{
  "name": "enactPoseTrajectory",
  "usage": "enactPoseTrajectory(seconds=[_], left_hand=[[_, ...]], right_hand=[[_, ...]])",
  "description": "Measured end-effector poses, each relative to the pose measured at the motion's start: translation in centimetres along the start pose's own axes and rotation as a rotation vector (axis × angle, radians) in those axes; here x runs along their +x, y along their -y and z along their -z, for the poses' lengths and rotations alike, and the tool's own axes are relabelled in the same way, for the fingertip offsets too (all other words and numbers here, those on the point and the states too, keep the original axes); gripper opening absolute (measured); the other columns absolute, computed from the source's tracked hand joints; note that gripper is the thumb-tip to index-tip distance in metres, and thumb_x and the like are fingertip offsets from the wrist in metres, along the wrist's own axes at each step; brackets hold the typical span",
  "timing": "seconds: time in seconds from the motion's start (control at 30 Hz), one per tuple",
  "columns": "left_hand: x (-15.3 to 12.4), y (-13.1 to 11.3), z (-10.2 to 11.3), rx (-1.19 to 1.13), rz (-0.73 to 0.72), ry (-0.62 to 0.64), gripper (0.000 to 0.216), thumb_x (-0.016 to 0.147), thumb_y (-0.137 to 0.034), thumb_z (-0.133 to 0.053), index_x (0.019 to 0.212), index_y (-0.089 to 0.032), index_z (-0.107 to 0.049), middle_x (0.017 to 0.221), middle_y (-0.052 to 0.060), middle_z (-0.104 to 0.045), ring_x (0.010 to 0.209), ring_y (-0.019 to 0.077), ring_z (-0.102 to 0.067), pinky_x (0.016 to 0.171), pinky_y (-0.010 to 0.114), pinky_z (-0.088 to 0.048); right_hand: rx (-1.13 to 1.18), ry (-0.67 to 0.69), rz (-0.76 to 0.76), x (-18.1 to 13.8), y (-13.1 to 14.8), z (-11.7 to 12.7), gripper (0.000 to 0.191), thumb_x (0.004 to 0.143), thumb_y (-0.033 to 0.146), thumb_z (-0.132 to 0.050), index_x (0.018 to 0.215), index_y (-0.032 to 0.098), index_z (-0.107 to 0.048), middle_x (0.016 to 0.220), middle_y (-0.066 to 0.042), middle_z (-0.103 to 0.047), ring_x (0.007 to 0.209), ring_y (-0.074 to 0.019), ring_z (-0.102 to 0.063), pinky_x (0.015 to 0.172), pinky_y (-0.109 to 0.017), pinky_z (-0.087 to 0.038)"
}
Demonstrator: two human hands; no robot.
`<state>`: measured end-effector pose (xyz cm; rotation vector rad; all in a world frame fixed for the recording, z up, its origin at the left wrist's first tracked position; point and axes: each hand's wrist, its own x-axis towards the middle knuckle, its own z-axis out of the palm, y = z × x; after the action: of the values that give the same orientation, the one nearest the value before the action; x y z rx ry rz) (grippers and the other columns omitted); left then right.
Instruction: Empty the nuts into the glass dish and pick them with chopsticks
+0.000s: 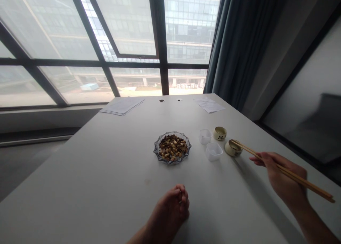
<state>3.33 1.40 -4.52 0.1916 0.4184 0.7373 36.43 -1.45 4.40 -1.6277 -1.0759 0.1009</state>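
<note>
My right hand [286, 176] grips a pair of wooden chopsticks [301, 180], their tips at the near small ceramic cup [233, 150]. Whether the tips pinch anything is too small to tell. A second, similar cup [220, 134] with a dark character on it stands just behind. To their left are two translucent plastic containers, a near one [214, 152] and a far one [205, 136] with a tiny dark speck inside. A scalloped glass dish [157, 154] holds mixed nuts and seeds [173, 147]. My left hand [170, 215] rests on the table in front of it, fingers curled closed.
The white table [106, 180] reaches toward large windows. Paper sheets [122, 106] lie at its far left, and a crumpled sheet [210, 104] lies at the far right. Two round cable holes sit near the back edge. A dark curtain [239, 41] hangs beyond the right corner.
</note>
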Motion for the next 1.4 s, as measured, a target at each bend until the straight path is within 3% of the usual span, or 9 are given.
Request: enactPoseTrajectory(seconds=[0.27, 0.5, 0.6, 0.7, 0.83, 0.93, 1.13, 1.4], left_hand=[[0.1, 0.1, 0.3, -0.055, 0.030, -0.012, 0.006, 0.085, -0.014, -0.067, 0.089, -0.016, -0.063, 0.075, -0.002, -0.060, 0.062, 0.0076, -0.054, 0.060, 0.020, -0.032], [0.0, 0.2, -0.3, -0.063, 0.033, -0.019, 0.011, 0.079, -0.013, -0.071, 0.087, -0.014, -0.064, 0.073, -0.002, -0.060, 0.064, 0.0067, -0.058, 0.061, 0.017, -0.033], [0.0, 0.3, -0.3, -0.020, 0.023, -0.008, 0.010, 0.078, -0.015, -0.070, 0.086, -0.014, -0.064, 0.070, -0.002, -0.059, 0.059, 0.0065, -0.054, 0.058, 0.018, -0.031], [0.1, 0.3, -0.2, -0.016, 0.024, -0.007, 0.009, 0.078, -0.015, -0.070, 0.085, -0.015, -0.064, 0.070, -0.001, -0.060, 0.058, 0.0066, -0.053, 0.058, 0.018, -0.030], [0.3, 0.3, 0.1, -0.028, 0.030, 0.004, 0.010, 0.078, -0.016, -0.071, 0.085, -0.015, -0.065, 0.070, -0.001, -0.060, 0.060, 0.0065, -0.054, 0.059, 0.017, -0.030], [0.4, 0.3, 0.4, -0.057, 0.053, 0.022, 0.010, 0.078, -0.016, -0.072, 0.085, -0.015, -0.065, 0.070, -0.001, -0.060, 0.062, 0.0069, -0.056, 0.060, 0.017, -0.031], [0.5, 0.4, 0.7, -0.069, 0.047, 0.052, 0.010, 0.077, -0.019, -0.073, 0.083, -0.016, -0.067, 0.070, -0.001, -0.060, 0.060, 0.0076, -0.055, 0.056, 0.019, -0.027], [0.6, 0.2, 1.0, -0.094, 0.065, 0.073, 0.008, 0.079, -0.020, -0.073, 0.085, -0.016, -0.068, 0.070, -0.001, -0.061, 0.060, 0.0080, -0.056, 0.057, 0.020, -0.029]], right_hand=[[0.098, -0.081, 0.101, -1.1, 1.4, -0.9, 0.021, 0.092, 0.041, -0.067, 0.093, 0.021, -0.072, 0.085, -0.007, -0.076, 0.070, -0.0230, -0.072, 0.072, -0.037, -0.058], [0.233, 0.042, 0.170, -2.5, 2.2, -2.2, 0.015, 0.087, 0.035, -0.074, 0.094, 0.022, -0.076, 0.091, -0.007, -0.078, 0.070, -0.0258, -0.074, 0.069, -0.040, -0.062], [0.263, 0.165, 0.166, -2.6, 3.5, -3.4, 0.015, 0.087, 0.034, -0.073, 0.096, 0.023, -0.077, 0.089, -0.007, -0.078, 0.072, -0.0253, -0.074, 0.070, -0.039, -0.063], [0.228, 0.389, 0.194, -1.8, 5.7, -5.3, 0.016, 0.089, 0.037, -0.072, 0.091, 0.022, -0.078, 0.085, -0.007, -0.078, 0.073, -0.0230, -0.074, 0.070, -0.034, -0.062], [0.184, 0.696, 0.233, -0.1, 9.0, -9.0, 0.027, 0.093, 0.042, -0.066, 0.083, 0.020, -0.079, 0.080, -0.006, -0.078, 0.072, -0.0201, -0.073, 0.067, -0.028, -0.058], [0.107, 0.828, 0.208, 0.4, 10.6, -12.0, 0.033, 0.094, 0.042, -0.063, 0.076, 0.018, -0.076, 0.072, -0.005, -0.076, 0.068, -0.0187, -0.072, 0.061, -0.026, -0.053], [0.160, 0.923, 0.155, 0.0, 12.2, -15.5, 0.030, 0.093, 0.038, -0.064, 0.076, 0.016, -0.074, 0.070, -0.005, -0.075, 0.069, -0.0195, -0.073, 0.061, -0.025, -0.051], [0.088, 0.926, 0.134, 2.0, 12.1, -14.7, 0.031, 0.093, 0.041, -0.063, 0.079, 0.017, -0.075, 0.071, -0.004, -0.074, 0.070, -0.0204, -0.072, 0.065, -0.028, -0.053]])
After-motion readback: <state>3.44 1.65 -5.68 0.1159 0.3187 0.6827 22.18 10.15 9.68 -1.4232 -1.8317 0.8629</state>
